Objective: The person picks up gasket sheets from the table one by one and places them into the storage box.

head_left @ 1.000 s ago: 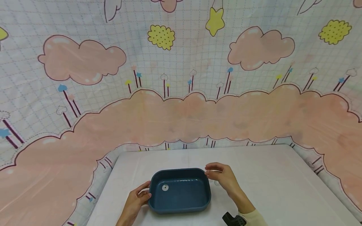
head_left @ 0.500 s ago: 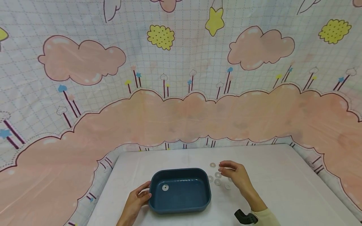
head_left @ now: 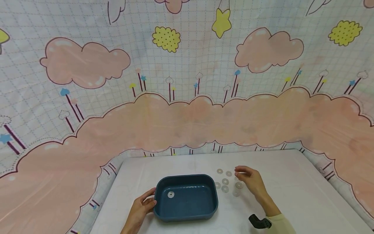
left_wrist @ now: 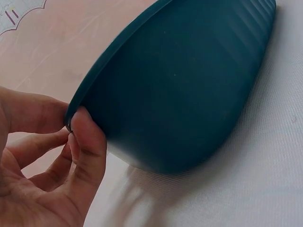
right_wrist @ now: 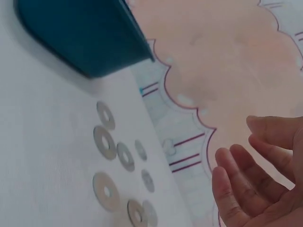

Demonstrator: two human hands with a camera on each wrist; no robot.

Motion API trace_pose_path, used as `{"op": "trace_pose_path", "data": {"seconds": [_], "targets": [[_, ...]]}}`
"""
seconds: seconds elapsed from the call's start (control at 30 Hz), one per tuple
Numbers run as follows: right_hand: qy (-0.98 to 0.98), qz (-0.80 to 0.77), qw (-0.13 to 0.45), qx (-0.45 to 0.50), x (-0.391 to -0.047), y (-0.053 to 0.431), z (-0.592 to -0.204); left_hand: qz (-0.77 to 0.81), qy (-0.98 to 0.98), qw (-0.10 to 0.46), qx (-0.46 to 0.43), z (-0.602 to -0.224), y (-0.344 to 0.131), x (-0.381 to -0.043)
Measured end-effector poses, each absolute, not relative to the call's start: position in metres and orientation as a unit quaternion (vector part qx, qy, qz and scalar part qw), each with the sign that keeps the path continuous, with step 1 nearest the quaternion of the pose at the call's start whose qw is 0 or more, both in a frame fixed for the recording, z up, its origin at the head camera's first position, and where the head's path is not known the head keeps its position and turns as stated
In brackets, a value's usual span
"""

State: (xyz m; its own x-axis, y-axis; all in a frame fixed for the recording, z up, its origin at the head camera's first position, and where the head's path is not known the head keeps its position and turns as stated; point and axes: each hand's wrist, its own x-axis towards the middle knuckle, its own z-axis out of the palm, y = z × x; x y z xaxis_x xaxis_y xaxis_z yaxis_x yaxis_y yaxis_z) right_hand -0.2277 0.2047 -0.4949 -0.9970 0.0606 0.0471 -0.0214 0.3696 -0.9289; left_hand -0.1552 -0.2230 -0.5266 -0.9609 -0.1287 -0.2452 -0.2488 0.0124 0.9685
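A dark blue rectangular basin stands on the white table, with one flat washer on its floor near the left end. At that end my left hand pinches the rim, thumb on one side and fingers on the other, as the left wrist view shows. Several pale ring-shaped washers lie scattered on the table to the right of the basin. Over the right side of this group hovers my right hand, its fingers loosely bent. In the right wrist view nothing shows between its fingertips.
White cloth covers the table. A patterned curtain with clouds rises behind the far edge and along both sides. A black wrist strap sits by the right sleeve.
My right hand has moved rightward from the basin's right rim, and several washers now show on the table along its path. The left hand and the basin stay in place.
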Motion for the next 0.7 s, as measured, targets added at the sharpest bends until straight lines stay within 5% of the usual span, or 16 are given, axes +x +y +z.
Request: {"op": "trace_pose_path", "data": {"seconds": [0.7], "targets": [[-0.894, 0.443, 0.064, -0.008, -0.250, 0.229, -0.536, 0.691, 0.709, 0.047, -0.132, -0.530, -0.225, -0.157]]}}
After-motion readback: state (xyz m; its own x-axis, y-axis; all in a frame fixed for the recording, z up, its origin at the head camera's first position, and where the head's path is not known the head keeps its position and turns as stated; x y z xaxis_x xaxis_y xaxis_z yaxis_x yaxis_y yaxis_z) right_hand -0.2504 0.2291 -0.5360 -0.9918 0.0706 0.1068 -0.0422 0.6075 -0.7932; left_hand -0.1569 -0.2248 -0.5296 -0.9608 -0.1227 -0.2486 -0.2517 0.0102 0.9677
